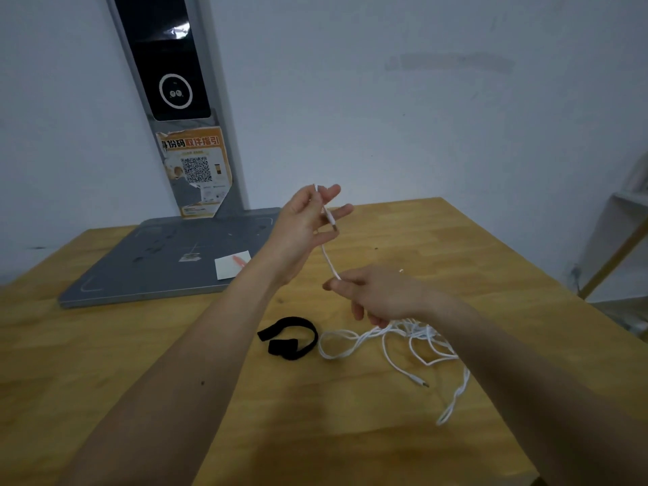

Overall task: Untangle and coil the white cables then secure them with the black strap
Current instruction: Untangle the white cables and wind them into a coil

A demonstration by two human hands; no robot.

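While most of the thin white cables [396, 342] lie tangled on the light wooden table [456, 247], you have one end raised. Your left hand [301, 226] pinches the lead near its metal-tipped plug [332, 222], remaining fingers spread. Your right hand [375, 296] is curled around the same strand lower down. Judged step: untangling, early; no coil formed. Next move calls for drawing this strand free of the heap. Black fabric strap [291, 338] rests untouched just left of the tangle.
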